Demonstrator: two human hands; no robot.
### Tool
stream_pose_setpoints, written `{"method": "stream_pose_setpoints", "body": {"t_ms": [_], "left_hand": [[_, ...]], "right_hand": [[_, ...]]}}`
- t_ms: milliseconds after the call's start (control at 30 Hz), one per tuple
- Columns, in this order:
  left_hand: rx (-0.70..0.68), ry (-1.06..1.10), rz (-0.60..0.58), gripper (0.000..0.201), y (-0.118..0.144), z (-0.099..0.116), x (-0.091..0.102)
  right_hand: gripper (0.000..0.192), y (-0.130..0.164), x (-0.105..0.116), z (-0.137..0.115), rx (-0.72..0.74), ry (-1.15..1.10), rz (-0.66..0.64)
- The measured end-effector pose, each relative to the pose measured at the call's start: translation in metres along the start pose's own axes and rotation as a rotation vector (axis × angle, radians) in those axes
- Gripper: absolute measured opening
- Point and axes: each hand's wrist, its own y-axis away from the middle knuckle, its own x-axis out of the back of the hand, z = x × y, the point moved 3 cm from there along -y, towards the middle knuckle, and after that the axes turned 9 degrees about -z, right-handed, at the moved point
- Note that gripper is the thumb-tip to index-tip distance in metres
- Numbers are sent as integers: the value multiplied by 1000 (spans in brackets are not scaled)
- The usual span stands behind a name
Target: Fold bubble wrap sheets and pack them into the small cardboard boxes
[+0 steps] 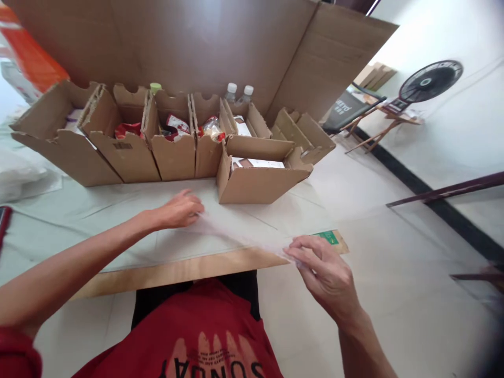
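The left hand (179,210) and the right hand (323,270) each pinch one end of a thin clear plastic bag (244,233), stretched between them. It hangs low over the near edge of the table (118,231), before the open cardboard box (258,176).

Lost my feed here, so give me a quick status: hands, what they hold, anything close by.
Left hand and right hand both pinch a thin clear plastic sheet, stretched between them. Open brown cardboard box stands just beyond it.
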Motion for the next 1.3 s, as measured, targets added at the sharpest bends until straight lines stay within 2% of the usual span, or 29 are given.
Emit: {"method": "stream_pose_setpoints", "body": {"t_ms": [33, 67, 133, 167, 200, 267, 333, 367, 467, 533, 600, 667, 733, 767, 833, 933, 1000, 1067, 1100, 1167, 1233, 1300], "left_hand": [[23, -43, 44, 24, 17, -5, 5], [53, -129, 136, 24, 35, -7, 11], [160, -318, 358, 22, 75, -8, 19], [197, -382, 408, 21, 93, -7, 17], [199, -414, 396, 22, 110, -5, 12], [155, -382, 274, 25, 137, 0, -6], [131, -293, 185, 26, 155, 5, -19], [144, -255, 187, 31, 160, 9, -21], [212, -230, 300, 66, 151, 23, -17], [177, -260, 339, 80, 126, 34, -18], [81, -288, 297, 84, 98, 38, -32], [37, -295, 229, 83, 83, 30, -52], [72, -293, 155, 81, 88, 12, -69], [105, -289, 122, 79, 99, 0, -75], [185, -264, 59, 74, 132, -21, -78], [357, -189, 55, 71, 181, -42, -68], [453, -140, 111, 70, 195, -48, -57], [493, -108, 198, 67, 190, -52, -46], [493, -99, 232, 65, 182, -54, -41], [486, -100, 246, 55, 158, -58, -32], [509, -125, 168, 48, 134, -64, -25], [552, -151, 19, 45, 117, -67, -20]], "right_hand": [[41, -4, -6, 4, -3, 12, 35], [43, -8, -17, 8, -5, 21, 64], [45, -17, -47, 16, -1, 37, 80], [45, -19, -65, 21, 5, 48, 56], [45, -20, -82, 26, 11, 64, 2], [48, -14, -110, 37, 14, 98, -172], [51, -3, -121, 48, -25, 116, -317], [51, 1, -119, 52, -58, 120, -340], [40, -6, -108, 43, -124, 114, -246], [35, -32, -118, 16, -67, 87, -224], [37, -65, -149, -21, 61, 44, -314], [42, -93, -189, -51, 177, 18, -458], [50, -102, -218, -60, 217, -5, -555], [53, -98, -224, -55, 218, -13, -574], [54, -72, -218, -27, 172, -8, -556], [47, -12, -174, 40, -45, 93, -442], [42, 22, -137, 82, -261, 217, -316], [37, 36, -112, 103, -375, 282, -216], [35, 34, -108, 104, -380, 274, -198], [33, 13, -114, 94, -318, 196, -232], [36, -18, -132, 75, -255, 117, -325], [38, -47, -152, 61, -275, 88, -413]]}}
